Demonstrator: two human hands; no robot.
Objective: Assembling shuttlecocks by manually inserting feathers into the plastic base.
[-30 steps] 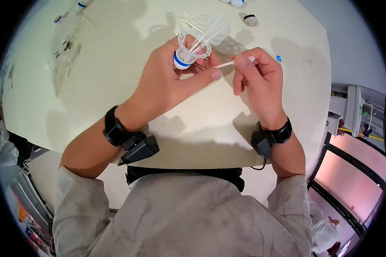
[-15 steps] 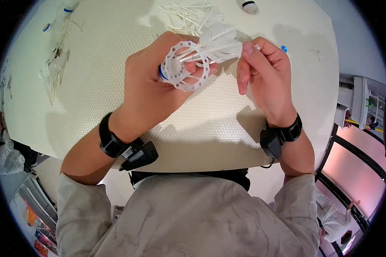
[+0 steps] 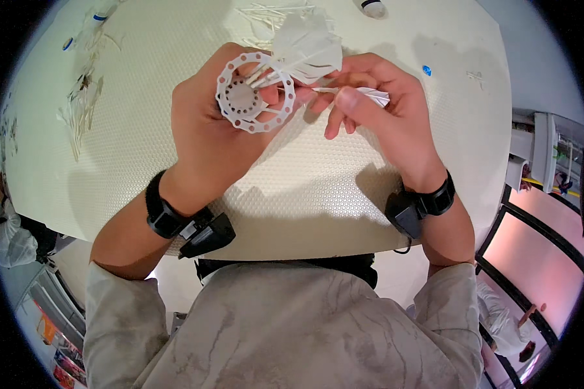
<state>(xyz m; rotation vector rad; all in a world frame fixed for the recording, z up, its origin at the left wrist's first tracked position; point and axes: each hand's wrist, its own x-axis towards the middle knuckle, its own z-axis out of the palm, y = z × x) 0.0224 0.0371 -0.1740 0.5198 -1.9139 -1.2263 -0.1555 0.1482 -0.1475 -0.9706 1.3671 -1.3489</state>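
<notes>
My left hand (image 3: 207, 123) is wrapped round a white plastic ring frame (image 3: 259, 127), a wide ring with holes joined to a smaller perforated cup. Several white feathers (image 3: 308, 45) stand in one side of the frame, their vanes fanned out past the wide ring. Between the thumb and fingers of my right hand (image 3: 392, 104) is a single white feather (image 3: 375, 96). Its thin quill points left, toward my left fingertips and the frame; whether it touches the frame I cannot tell.
Beyond my hands lies a pile of white feathers (image 3: 266, 13). More feathers (image 3: 78, 123) are spread at the left, near blue-banded pieces (image 3: 68, 43). A black-banded white piece (image 3: 374, 8), a small blue object (image 3: 426, 70) and small white bits (image 3: 475, 76) lie at the right.
My left hand has shifted left and turned the frame so its opening faces up more. My right hand has moved left, and the feather in it now shows, quill toward the frame.
</notes>
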